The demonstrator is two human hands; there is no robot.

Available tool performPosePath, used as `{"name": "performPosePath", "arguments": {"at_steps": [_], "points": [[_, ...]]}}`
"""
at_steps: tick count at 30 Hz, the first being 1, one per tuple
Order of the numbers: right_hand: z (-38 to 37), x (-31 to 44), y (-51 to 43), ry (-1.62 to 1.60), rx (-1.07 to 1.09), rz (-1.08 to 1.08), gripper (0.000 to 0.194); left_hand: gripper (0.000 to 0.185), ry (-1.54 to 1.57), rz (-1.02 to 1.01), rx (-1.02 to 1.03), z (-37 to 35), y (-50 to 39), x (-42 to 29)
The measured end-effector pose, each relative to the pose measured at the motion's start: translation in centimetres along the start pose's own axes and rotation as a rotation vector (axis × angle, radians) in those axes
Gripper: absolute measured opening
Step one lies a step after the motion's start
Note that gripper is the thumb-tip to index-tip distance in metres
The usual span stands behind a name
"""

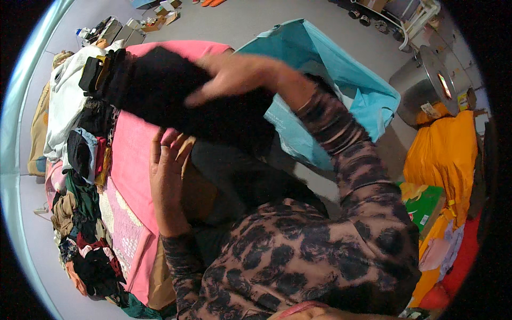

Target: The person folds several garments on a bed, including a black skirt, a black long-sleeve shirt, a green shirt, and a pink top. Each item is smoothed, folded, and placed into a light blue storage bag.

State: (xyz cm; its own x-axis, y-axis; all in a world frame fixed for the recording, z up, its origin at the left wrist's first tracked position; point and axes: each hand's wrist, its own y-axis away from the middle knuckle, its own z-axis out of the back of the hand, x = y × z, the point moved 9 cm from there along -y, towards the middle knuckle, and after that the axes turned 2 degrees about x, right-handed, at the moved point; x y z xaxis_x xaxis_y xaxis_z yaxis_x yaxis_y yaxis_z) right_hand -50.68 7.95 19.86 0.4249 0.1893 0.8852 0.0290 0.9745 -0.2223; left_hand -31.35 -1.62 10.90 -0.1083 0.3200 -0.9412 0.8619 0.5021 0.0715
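Observation:
A black garment (pixel 160 88) is spread in front of me, partly over the pink blanket (pixel 132 148) and partly over my lap. Flat over its upper side lies my right hand (pixel 236 78), blurred, with thumb and fingers apart. My left hand (pixel 172 160) is raised at the garment's near edge, fingers spread; their tips meet the cloth's edge, and whether they touch it I cannot tell. Folded dark clothes (pixel 93 74) stand just past the garment's far left end. Beside me on the floor, a light-blue bag (pixel 344 68) gapes open, dark cloth showing near its mouth.
Left of the blanket run folded clothes (pixel 80 154) and a loose heap of clothing (pixel 92 264), with a white cloth (pixel 66 112) behind. To the right are a shiny metal container (pixel 416 92), an orange sack (pixel 440 152) and a green box (pixel 424 206). Small boxes (pixel 154 24) sit at the back.

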Motion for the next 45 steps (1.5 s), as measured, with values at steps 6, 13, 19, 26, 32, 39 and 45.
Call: {"name": "performPosePath", "arguments": {"at_steps": [6, 13, 19, 26, 32, 39, 45], "points": [[11.9, -2.0, 8.7, -0.180, -0.494, -0.113, 0.056, 0.044, -0.013, 0.193, -0.065, 3.4, 0.1, 4.4], [13.5, -14.0, 15.3, -0.519, -0.623, -0.338, 0.045, 0.041, -0.112, 0.246, -0.111, 6.4, 0.5, 8.3], [13.2, -27.5, 20.8, -0.015, -0.339, -0.867, 0.058, 0.036, -0.430, 0.108, 0.015, 1.0, -0.5, 6.7], [-1.2, -42.7, 29.0, 0.354, 0.543, -1.355, 0.053, 0.058, -0.930, -0.356, 0.736, -18.5, -4.2, 9.6], [-9.1, -43.4, 29.1, 0.070, 0.505, -1.030, 0.064, 0.044, -1.232, -0.348, 0.939, -23.5, -4.2, 16.5], [1.5, -42.5, 39.8, 0.068, -0.327, -1.555, 0.072, 0.030, -1.194, -0.361, 0.877, -19.0, -0.2, 15.9], [1.8, -42.3, 45.7, -0.446, -0.777, -1.514, 0.089, 0.035, -1.214, -0.295, 0.951, -19.0, 2.2, 17.2]]}}
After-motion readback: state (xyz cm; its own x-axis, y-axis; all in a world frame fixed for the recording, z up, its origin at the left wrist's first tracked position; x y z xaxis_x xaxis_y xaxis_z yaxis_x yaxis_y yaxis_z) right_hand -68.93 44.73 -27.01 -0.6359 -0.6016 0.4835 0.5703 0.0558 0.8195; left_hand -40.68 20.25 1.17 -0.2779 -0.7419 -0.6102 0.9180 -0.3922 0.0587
